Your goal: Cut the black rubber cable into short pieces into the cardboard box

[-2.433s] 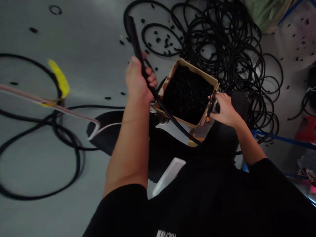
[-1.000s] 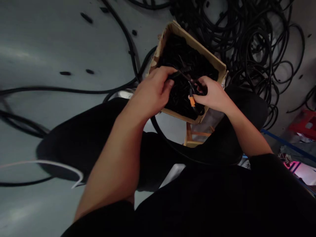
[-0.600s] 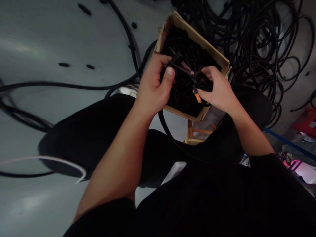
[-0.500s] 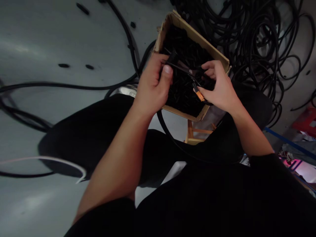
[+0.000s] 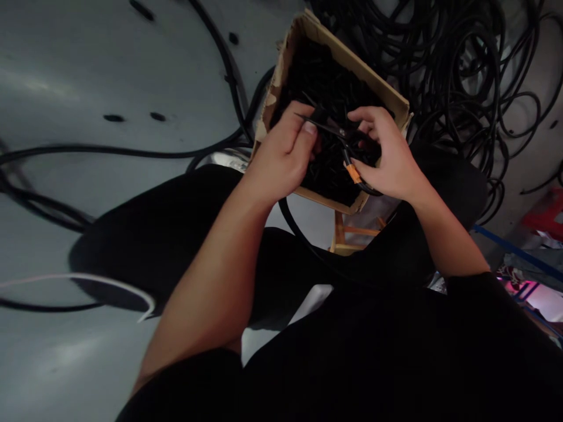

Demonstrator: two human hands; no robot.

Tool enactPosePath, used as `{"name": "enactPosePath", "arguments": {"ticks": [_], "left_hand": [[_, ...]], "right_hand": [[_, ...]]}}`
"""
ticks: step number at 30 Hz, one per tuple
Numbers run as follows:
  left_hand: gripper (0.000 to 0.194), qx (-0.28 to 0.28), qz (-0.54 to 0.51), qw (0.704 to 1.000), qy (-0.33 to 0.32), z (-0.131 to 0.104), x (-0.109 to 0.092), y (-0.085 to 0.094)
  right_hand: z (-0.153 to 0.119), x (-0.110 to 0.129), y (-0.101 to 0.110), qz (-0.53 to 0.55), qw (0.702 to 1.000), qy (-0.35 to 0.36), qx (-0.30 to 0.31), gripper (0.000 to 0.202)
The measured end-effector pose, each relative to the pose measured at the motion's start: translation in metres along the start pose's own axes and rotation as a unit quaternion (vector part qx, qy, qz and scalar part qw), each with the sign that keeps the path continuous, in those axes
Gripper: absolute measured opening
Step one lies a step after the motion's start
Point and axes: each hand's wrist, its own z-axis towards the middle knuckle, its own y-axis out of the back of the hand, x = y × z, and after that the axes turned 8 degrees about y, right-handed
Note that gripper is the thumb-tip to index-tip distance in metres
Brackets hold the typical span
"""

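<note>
A pair of scissors [image 5: 342, 133] with orange tape [image 5: 353, 173] on one handle is gripped in my right hand [image 5: 391, 155], the fingers through or around the handles. Its blades point left and stand apart, with one lying across my left thumb. My left hand [image 5: 285, 152] is closed on a black cable [image 5: 288, 217], which hangs below it and curves over my lap. The cable's upper end near the blades is dark and hard to make out. Under both hands sits a cardboard box [image 5: 352, 55] full of short black pieces [image 5: 328, 176].
Tangled black cables [image 5: 466, 76] lie on the floor to the right of the box. More cable [image 5: 109, 151] runs across the floor at left, near several small black pieces [image 5: 157, 116]. A wooden stool [image 5: 352, 231] shows below the box. Something red [image 5: 545, 212] is at far right.
My left hand has shifted slightly to the right, closer to the scissors' pivot. My right hand still holds the scissors in nearly the same place.
</note>
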Motion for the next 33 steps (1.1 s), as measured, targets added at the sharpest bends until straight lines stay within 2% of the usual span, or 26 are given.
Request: {"name": "enactPosePath", "arguments": {"ticks": [6,10,14,20,25,28,33], "left_hand": [[0.054,0.116,-0.002,0.993,0.006,-0.003,-0.009,0.006],[0.054,0.139,-0.011,0.990,-0.020,-0.005,-0.024,0.008],[0.057,0.107,-0.013,0.994,-0.015,-0.004,-0.029,0.008],[0.054,-0.004,-0.037,0.999,-0.015,0.001,-0.023,0.008],[0.055,-0.018,-0.016,1.000,-0.009,0.002,-0.032,0.009],[0.059,-0.035,-0.052,0.998,-0.017,0.001,-0.037,0.007],[0.056,-0.047,-0.083,0.994,-0.044,-0.001,-0.032,0.002]], "right_hand": [[0.000,0.005,0.006,-0.003,1.000,0.016,0.014,0.072],[0.000,0.016,0.013,-0.029,0.999,0.016,0.027,0.075],[0.000,0.029,0.017,-0.046,0.999,0.009,0.023,0.074],[-0.005,0.033,0.022,-0.048,0.999,0.009,0.012,0.061],[-0.010,0.029,0.026,-0.081,0.996,0.019,0.018,0.051],[-0.010,0.032,0.027,-0.091,0.995,0.039,0.008,0.048],[-0.008,0.036,0.025,-0.071,0.997,0.024,0.010,0.052]]}}
